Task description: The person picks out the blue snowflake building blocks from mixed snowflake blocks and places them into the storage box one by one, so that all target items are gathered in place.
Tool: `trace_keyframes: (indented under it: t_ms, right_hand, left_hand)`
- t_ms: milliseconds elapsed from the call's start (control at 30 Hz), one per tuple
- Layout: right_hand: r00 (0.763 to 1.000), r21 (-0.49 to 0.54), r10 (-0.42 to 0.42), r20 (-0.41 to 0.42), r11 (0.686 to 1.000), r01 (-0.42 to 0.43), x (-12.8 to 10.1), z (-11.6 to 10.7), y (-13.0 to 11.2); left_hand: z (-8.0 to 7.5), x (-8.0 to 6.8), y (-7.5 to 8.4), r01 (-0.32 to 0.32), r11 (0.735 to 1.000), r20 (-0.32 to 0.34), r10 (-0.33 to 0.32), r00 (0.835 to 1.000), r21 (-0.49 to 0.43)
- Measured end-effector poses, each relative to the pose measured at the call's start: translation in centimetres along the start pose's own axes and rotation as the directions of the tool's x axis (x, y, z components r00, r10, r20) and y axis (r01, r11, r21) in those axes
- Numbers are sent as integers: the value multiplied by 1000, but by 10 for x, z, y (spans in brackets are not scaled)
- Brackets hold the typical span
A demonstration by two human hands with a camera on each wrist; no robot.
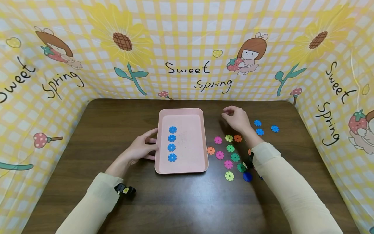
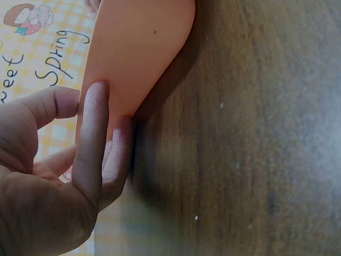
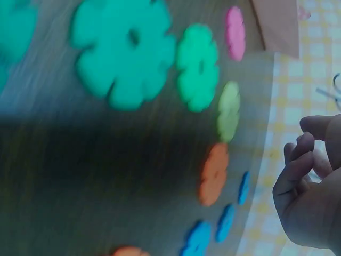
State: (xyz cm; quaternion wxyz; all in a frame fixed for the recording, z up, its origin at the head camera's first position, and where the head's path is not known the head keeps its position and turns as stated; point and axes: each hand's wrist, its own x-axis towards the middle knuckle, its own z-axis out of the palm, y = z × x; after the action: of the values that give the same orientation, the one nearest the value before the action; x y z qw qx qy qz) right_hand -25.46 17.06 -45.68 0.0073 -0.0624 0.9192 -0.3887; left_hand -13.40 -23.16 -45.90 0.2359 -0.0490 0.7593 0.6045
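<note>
A pink tray [image 1: 190, 149] stands on the table, with a column of several blue snowflake discs [image 1: 171, 138] along the left part of its floor. My left hand [image 1: 141, 146] rests its fingertips against the tray's outer left wall. In the left wrist view, those fingers [image 2: 96, 114] touch the wall from outside. Beyond the tray's right side, my right hand [image 1: 236, 118] hovers over the table. Its fingers bend loosely, and no disc shows between them in the head or right wrist view. Three more blue discs [image 1: 257, 123] lie just right of that hand.
Pink, green, yellow and orange snowflake discs [image 1: 228, 164] are scattered right of the tray, some partly hidden under the right forearm. A dark blue disc [image 1: 247, 177] lies nearest the front. Checked cloth [image 1: 187, 39] walls in the brown table [image 1: 122, 113] at the back and sides.
</note>
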Motion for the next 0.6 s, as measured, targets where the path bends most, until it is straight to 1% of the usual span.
trace_keyframes:
  t_ms: [100, 300, 433, 600]
  right_hand:
    - [999, -23, 47, -12, 999, -48, 0, -5, 11]
    - [992, -123, 125, -28, 984, -128, -1, -13, 28]
    - [986, -139, 163, -19, 977, -164, -1, -16, 35]
    - [980, -149, 198, 11, 970, -194, -2, -18, 37]
  left_hand:
    - [1, 0, 0, 3, 1000, -1, -3, 1000, 0]
    - [1, -2, 2, 1, 1000, -2, -1, 1000, 1]
    - [0, -2, 3, 1, 1000, -2, -1, 1000, 5]
    - [0, -1, 1, 8, 1000, -4, -8, 1000, 4]
